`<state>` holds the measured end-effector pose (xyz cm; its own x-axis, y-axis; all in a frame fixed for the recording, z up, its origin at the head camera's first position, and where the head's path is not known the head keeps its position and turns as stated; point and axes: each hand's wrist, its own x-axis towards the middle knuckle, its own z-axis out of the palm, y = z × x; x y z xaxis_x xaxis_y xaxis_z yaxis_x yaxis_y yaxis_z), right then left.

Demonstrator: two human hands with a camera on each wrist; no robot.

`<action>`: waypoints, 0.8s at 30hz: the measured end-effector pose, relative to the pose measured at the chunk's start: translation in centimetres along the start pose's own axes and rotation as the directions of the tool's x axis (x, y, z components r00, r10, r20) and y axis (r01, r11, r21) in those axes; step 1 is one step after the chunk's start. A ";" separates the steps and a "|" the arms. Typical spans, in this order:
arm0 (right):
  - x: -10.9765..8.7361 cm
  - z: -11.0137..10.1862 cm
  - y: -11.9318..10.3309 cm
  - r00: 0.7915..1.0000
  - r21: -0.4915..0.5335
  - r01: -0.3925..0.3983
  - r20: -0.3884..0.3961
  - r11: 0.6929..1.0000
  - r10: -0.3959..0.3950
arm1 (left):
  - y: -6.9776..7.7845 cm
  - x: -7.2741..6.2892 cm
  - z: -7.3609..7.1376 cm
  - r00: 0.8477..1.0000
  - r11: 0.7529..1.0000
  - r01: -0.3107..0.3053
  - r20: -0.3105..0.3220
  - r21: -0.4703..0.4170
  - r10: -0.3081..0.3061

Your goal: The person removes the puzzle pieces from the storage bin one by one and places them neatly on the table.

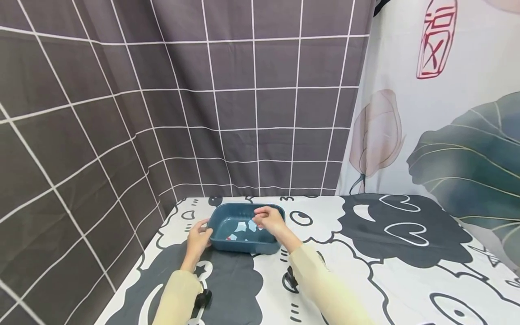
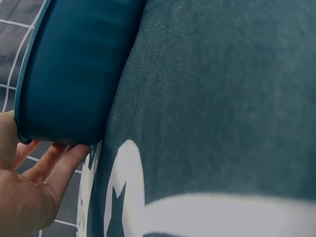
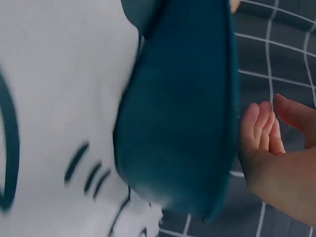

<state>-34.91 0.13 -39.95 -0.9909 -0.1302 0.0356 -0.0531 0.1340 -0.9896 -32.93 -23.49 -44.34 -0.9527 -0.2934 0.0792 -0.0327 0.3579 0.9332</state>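
A dark teal rectangular basin [image 1: 243,246] stands on the patterned cloth, with several small flat pale-blue and white pieces [image 1: 241,226] on its floor. One piece [image 1: 232,237] shows a bit of red. My left hand [image 1: 197,240] holds the basin's left end, thumb by the rim and fingers against the outer wall, as the left wrist view also shows. Over the right part of the basin is my right hand [image 1: 271,220], its fingers loosely bent. In the right wrist view a gap shows between thumb and fingers, with nothing seen in it. The basin's wall hides the pieces in both wrist views.
A black-and-white cartoon cloth [image 1: 325,289] covers the table. Behind and to the left hangs a dark grey curtain [image 1: 276,108] with a white grid. A white curtain [image 1: 390,113] with flower and leaf prints hangs at the right.
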 end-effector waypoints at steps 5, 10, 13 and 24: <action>0.6 1.7 1.2 0.997 -0.054 -0.053 0.062 0.997 0.056 | 0.0 -0.1 0.2 1.000 1.000 -0.003 -0.014 -0.027 0.003; 0.9 2.2 2.1 0.990 -0.118 -0.078 0.104 0.990 0.090 | -0.3 -0.1 0.1 1.000 1.000 -0.002 -0.019 -0.031 0.001; 1.0 2.0 2.5 0.989 -0.147 -0.075 0.116 0.986 0.093 | -0.5 -0.1 0.2 1.000 1.000 0.001 -0.022 -0.025 -0.001; 1.7 2.4 3.0 0.980 -0.228 -0.106 0.140 0.968 0.140 | -0.5 0.2 0.2 1.000 1.000 0.006 -0.012 -0.028 -0.006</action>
<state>-36.43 -2.00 -43.23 -0.9614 -0.2462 -0.1232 0.0249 0.3679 -0.9295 -33.12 -23.57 -44.84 -0.9487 -0.3066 0.0776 -0.0298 0.3309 0.9432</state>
